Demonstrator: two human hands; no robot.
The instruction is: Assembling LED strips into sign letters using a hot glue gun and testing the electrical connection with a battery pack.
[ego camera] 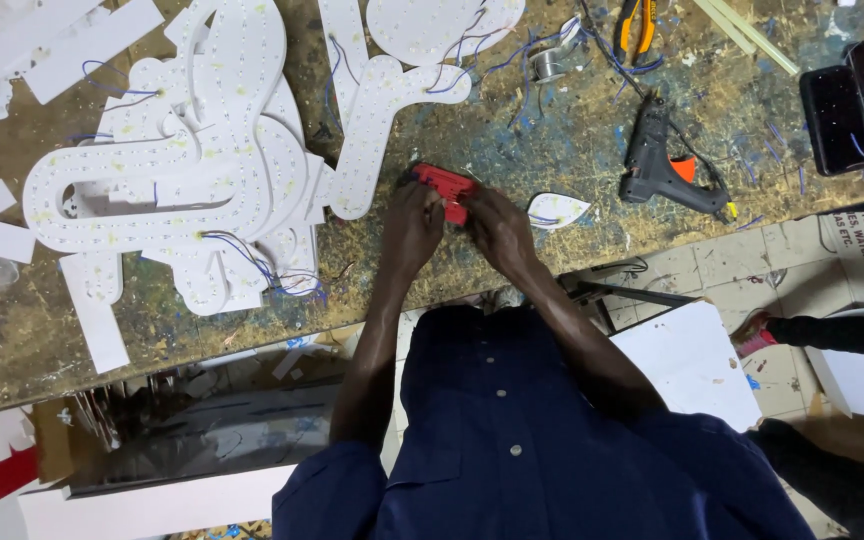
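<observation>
Head view: near the middle of the frame, both hands meet on a small red tool [446,187] lying on the worn, paint-flecked surface [512,150]. The left hand [412,225] clasps its near-left end, seemingly to steady it, while the right hand [497,228] closes over its right side, fingers curled on top as if working a part. Just right of the hands lies a small white leaf-shaped piece [556,210] with blue wire. At upper left, white cut-out letter panels [202,150] dotted with small lights are heaped, overlapping. A grey glue gun [664,165] rests right of centre, two dark phones [847,100] at upper right.
</observation>
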